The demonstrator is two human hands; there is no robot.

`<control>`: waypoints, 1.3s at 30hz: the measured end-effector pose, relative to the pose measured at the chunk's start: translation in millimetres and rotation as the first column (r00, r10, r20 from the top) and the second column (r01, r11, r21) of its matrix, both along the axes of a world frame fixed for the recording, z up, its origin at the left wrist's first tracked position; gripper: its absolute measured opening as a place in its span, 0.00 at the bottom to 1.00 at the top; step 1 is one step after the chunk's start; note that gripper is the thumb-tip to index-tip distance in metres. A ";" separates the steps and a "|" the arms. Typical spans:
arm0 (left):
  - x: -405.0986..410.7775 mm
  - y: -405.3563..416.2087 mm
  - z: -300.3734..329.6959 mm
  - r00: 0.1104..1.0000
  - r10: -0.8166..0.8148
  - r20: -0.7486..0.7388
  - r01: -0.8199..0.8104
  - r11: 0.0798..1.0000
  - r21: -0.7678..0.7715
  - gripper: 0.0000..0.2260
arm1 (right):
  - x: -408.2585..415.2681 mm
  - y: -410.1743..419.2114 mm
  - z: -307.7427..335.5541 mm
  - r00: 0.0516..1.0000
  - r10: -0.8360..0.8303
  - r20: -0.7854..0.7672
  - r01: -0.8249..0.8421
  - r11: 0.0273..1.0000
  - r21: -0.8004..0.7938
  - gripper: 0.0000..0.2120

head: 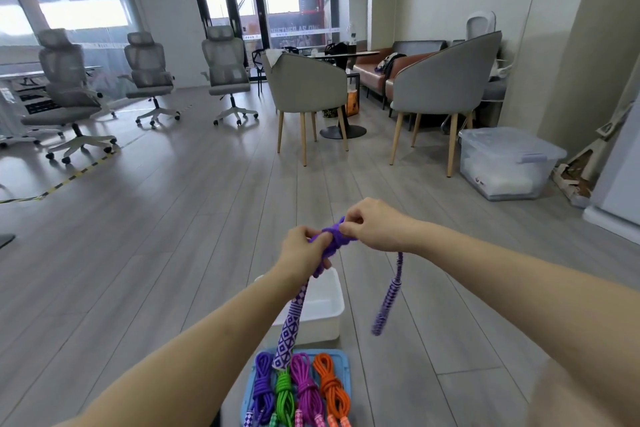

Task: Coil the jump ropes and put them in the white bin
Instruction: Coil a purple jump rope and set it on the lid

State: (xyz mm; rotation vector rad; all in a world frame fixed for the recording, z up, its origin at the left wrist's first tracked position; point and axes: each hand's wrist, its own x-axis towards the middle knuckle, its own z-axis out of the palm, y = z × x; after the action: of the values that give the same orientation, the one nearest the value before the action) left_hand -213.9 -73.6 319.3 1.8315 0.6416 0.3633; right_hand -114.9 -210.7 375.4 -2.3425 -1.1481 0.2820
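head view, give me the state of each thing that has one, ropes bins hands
purple jump rope: bundled, held in both hands, handles dangling
left hand: gripping the bundle
right hand: pinching the wrap
white bin: open, looks empty
blue tray: holds four coiled ropes
clear storage box: lid on
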 end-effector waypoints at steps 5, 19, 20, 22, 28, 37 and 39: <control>-2.7 2.2 27.8 0.965 0.054 0.258 0.060 0.908 -0.414 0.12 | -2.0 -14.9 7.1 0.956 0.000 -0.293 0.064 0.976 0.209 0.10; -14.1 -8.1 56.2 0.949 -0.102 0.298 0.237 0.854 -0.463 0.13 | -3.6 -26.2 17.3 0.832 0.157 -0.532 0.075 0.919 0.388 0.11; -14.1 -7.4 56.0 0.957 -0.117 0.265 0.225 0.879 -0.421 0.12 | -2.8 -28.0 18.3 0.841 0.158 -0.518 0.076 0.913 0.401 0.12; -14.1 -4.5 54.9 0.950 -0.194 0.243 0.269 0.906 -0.327 0.13 | -1.0 -30.5 20.3 0.855 0.147 -0.498 0.095 0.899 0.428 0.14; -20.1 13.2 65.1 0.902 -0.351 0.252 0.411 0.877 -0.249 0.13 | -1.2 -36.9 23.6 0.848 0.220 -0.482 0.045 0.876 0.480 0.10; -16.8 14.7 65.7 0.861 -0.427 0.276 0.500 0.808 -0.311 0.15 | -6.8 -41.5 26.1 0.859 0.234 -0.455 0.021 0.873 0.487 0.12; -15.1 12.9 65.0 0.867 -0.418 0.272 0.489 0.817 -0.304 0.16 | -7.8 -40.9 25.7 0.857 0.230 -0.461 0.025 0.875 0.484 0.12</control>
State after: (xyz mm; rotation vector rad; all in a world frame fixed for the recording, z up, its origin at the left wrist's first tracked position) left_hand -229.0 -60.7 384.3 1.5037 0.1037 0.0850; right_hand -122.7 -251.6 401.0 -1.6343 -0.9457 0.5519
